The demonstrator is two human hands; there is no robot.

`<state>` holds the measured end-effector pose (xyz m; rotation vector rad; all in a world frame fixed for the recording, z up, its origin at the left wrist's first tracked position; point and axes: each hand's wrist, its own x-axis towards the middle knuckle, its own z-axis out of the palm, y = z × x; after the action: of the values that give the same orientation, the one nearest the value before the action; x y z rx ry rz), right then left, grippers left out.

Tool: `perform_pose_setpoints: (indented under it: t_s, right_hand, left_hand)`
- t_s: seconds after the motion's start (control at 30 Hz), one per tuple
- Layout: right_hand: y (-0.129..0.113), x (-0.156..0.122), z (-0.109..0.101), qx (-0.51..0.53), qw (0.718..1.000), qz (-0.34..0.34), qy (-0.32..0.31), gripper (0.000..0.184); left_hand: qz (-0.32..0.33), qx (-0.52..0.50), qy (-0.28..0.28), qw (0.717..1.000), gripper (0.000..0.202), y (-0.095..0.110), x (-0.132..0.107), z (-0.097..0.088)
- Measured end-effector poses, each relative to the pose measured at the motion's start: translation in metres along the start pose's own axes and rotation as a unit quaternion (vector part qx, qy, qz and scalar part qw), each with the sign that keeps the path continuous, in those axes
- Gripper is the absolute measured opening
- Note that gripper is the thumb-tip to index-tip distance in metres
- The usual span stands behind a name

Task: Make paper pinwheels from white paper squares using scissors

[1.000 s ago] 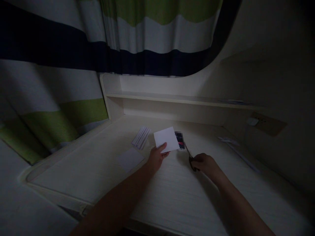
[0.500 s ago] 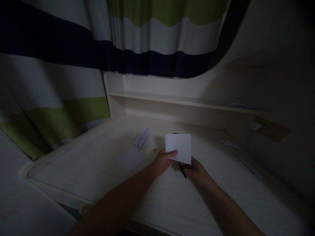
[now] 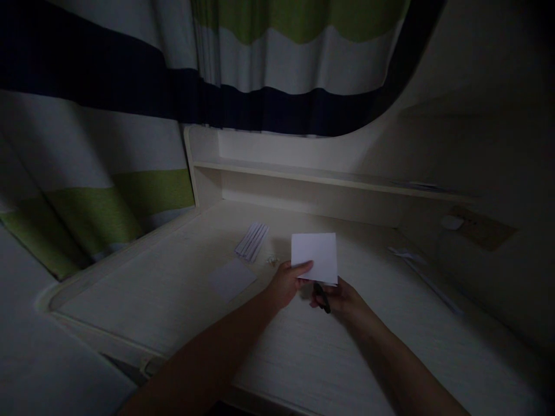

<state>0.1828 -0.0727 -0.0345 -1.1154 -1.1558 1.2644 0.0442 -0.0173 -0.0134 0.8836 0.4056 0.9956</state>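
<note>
Paper (image 3: 316, 253): left hand (image 3: 284, 283) pinches one square, right hand (image 3: 345, 298) grips one pair of scissors (image 3: 322, 298).

Flat white paper (image 3: 319, 251) partly hides dark scissors (image 3: 322, 298).

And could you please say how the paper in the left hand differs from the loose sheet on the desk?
The held paper is raised in the left hand; the loose sheet lies flat on the desk. The held paper looks brighter, the loose sheet dimmer. Both are pale and plain.
</note>
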Motion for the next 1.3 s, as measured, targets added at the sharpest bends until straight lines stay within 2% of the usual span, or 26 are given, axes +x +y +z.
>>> perform_pose_setpoints:
  t_s: [0.1,0.17,0.3,0.47,0.63,0.8,1.3]
  right_hand:
    - [-0.016,-0.005,-0.007,-0.003,0.999,0.018,0.029,0.045]
    - [-0.028,-0.008,-0.014,-0.01,0.997,0.003,0.071,0.04]
    - [-0.043,-0.011,-0.029,-0.021,0.995,-0.01,0.094,0.038]
    - [-0.046,-0.017,-0.033,-0.004,1.0,0.008,0.027,0.037]
    - [-0.039,-0.017,-0.029,-0.066,0.997,0.035,-0.025,0.038]
    - [-0.036,-0.015,-0.027,-0.108,0.993,0.022,-0.029,0.043]
    - [-0.041,-0.017,-0.023,-0.124,0.991,0.013,-0.042,0.041]
  left_hand:
    - [-0.008,0.049,0.085,0.995,0.04,0.003,0.006,-0.008]
    - [-0.005,0.067,0.11,0.992,0.041,0.007,0.009,-0.014]
    - [0.018,0.09,0.112,0.989,0.043,0.016,0.012,-0.02]
    - [0.068,0.12,0.103,0.985,0.042,0.028,0.013,-0.022]
    - [0.111,0.117,0.11,0.981,0.043,0.037,0.015,-0.026]
    - [0.11,0.135,0.122,0.977,0.045,0.041,0.014,-0.026]
    - [0.095,0.16,0.11,0.976,0.045,0.039,0.012,-0.019]
